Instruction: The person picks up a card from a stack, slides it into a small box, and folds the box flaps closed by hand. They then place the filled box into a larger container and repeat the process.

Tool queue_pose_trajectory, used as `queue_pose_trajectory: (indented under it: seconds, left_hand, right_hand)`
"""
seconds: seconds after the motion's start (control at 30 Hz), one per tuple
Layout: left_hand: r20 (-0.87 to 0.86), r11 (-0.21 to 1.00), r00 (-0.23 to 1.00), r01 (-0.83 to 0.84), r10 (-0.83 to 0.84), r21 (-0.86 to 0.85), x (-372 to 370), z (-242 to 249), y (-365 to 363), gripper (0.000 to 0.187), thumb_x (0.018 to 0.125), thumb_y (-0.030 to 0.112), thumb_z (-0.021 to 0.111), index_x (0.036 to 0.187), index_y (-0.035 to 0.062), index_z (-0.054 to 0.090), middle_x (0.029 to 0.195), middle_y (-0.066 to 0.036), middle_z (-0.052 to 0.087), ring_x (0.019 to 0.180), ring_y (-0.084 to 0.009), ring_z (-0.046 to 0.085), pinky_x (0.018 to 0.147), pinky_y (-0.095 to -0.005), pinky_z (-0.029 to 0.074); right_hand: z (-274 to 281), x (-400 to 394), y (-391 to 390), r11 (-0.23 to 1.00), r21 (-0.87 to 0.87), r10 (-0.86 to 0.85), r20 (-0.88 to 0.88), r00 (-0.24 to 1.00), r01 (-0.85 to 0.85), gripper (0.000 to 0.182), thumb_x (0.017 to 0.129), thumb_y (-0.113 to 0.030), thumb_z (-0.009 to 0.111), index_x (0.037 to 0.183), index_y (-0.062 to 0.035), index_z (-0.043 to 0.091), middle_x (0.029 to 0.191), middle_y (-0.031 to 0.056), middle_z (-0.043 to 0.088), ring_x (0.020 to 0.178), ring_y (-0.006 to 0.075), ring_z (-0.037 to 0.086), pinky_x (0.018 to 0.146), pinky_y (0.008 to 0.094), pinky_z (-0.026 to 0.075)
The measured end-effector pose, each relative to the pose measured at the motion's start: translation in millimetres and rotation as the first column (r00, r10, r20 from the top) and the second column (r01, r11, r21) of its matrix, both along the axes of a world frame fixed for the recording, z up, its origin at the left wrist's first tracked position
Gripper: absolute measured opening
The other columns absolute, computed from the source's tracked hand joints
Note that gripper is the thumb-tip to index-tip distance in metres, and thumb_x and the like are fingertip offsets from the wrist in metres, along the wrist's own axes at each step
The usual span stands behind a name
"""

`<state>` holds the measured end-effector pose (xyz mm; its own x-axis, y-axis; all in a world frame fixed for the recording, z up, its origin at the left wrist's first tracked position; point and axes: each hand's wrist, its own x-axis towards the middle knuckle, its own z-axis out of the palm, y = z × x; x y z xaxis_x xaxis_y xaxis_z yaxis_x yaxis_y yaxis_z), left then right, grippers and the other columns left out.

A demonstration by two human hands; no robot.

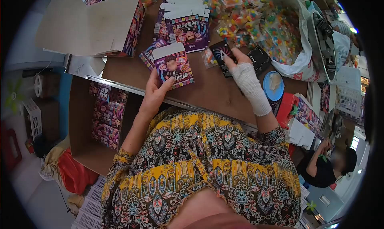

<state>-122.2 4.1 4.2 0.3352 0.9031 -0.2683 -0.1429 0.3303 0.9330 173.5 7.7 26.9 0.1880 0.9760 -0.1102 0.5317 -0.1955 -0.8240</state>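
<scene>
My left hand (155,91) grips a small purple printed box (176,67), its white flap standing up at the far end. My right hand (243,63), in a white fingerless glove, pinches a black card-like piece (219,54) with a light mark on it. More black pieces (259,62) lie on the table just right of those fingers. Behind the held box, other purple boxes (192,33) are stacked, several with white flaps showing. Small clear bags of colourful candy (260,23) are heaped beyond my right hand.
An open carton (114,23) stands at the back left. Below the table edge, a brown cardboard box (86,149) holds printed boxes. A white sack (298,67), a blue round dish (274,94) and a red object (286,111) are at the right. Another person (326,167) sits farther right.
</scene>
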Motion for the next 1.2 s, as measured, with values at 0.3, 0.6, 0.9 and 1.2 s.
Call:
queue_pose_trajectory:
  seconds: [0.3, 0.6, 0.9, 1.2]
  left_hand:
    - [0.255, 0.995, 0.962, -0.088, 0.096, -0.043, 11, 7, -11, 0.037, 0.107, 0.018, 0.054, 0.139, 0.0004, 0.047, 0.125, -0.005, 0.064, 0.112, -0.0089, 0.060, 0.097, -0.0264, 0.049]
    - [0.157, 1.000, 0.987, -0.011, 0.014, -0.021, 16, -2, -13, 0.031, 0.106, 0.016, 0.056, 0.132, -0.0004, 0.051, 0.119, -0.004, 0.065, 0.107, -0.0066, 0.061, 0.092, -0.0247, 0.051]
    - [0.090, 0.999, 0.996, -0.001, 0.006, -0.054, 12, 0, -12, 0.031, 0.104, 0.017, 0.060, 0.128, -0.0014, 0.053, 0.114, -0.004, 0.066, 0.100, -0.0050, 0.061, 0.086, -0.0243, 0.052]
    - [0.068, 0.995, 0.994, 0.088, -0.084, -0.048, 22, 6, -10, 0.037, 0.104, 0.017, 0.061, 0.133, -0.0011, 0.049, 0.117, -0.005, 0.065, 0.107, -0.0058, 0.060, 0.090, -0.0256, 0.051]
  right_hand:
    - [-31, -27, 0, 0.987, 0.055, 0.132, 0.286, 0.949, -0.153, 0.038, 0.090, -0.026, 0.068, 0.125, -0.0104, 0.066, 0.120, 0.0165, 0.062, 0.114, 0.0377, 0.060, 0.097, 0.0457, 0.048]
    - [-24, -21, 0, 0.965, 0.082, 0.236, 0.130, 0.963, -0.248, 0.043, 0.091, -0.006, 0.068, 0.134, -0.0054, 0.062, 0.108, 0.0121, 0.067, 0.101, 0.0276, 0.064, 0.091, 0.0372, 0.050]
    - [-10, -6, -13, 0.965, -0.063, 0.262, 0.303, 0.916, -0.255, 0.023, 0.088, -0.005, 0.071, 0.109, 0.0003, 0.064, 0.099, 0.0113, 0.067, 0.095, 0.0211, 0.066, 0.086, 0.0341, 0.052]
    - [29, -31, -1, 0.997, 0.004, -0.062, -0.495, 0.867, 0.073, 0.018, 0.094, -0.005, 0.072, 0.108, -0.0028, 0.061, 0.096, 0.0043, 0.071, 0.088, 0.0087, 0.066, 0.079, 0.0244, 0.053]
